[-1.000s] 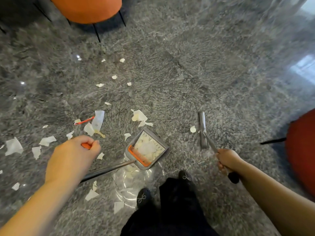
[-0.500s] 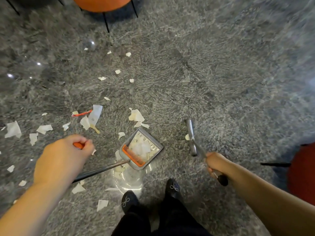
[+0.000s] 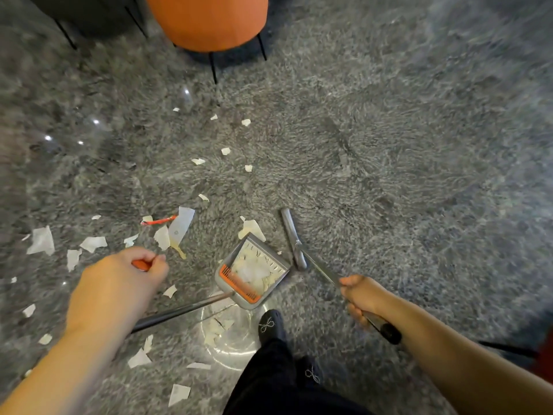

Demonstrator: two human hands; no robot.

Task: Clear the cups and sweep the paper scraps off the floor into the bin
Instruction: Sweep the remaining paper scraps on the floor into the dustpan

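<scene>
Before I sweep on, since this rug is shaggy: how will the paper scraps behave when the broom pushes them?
The paper scraps look thin and torn, so probably light and floppy. On the shaggy rug they may snag or flip rather than slide into the dustpan.

Both forearms bare, no sleeves in view, no watch or rings seen. Left hand [image 3: 119, 283] and right hand [image 3: 363, 298] bare, no gloves. Black trousers [image 3: 278, 381], loose, plain fabric, near bottom centre. Black socks or soft shoes on both feet: left foot [image 3: 269, 324] further out, right foot [image 3: 309, 372] nearer, mostly under the trouser hem. Each foot carries a small white looped bow-like mark on top. Nothing else of the body shows.
</scene>
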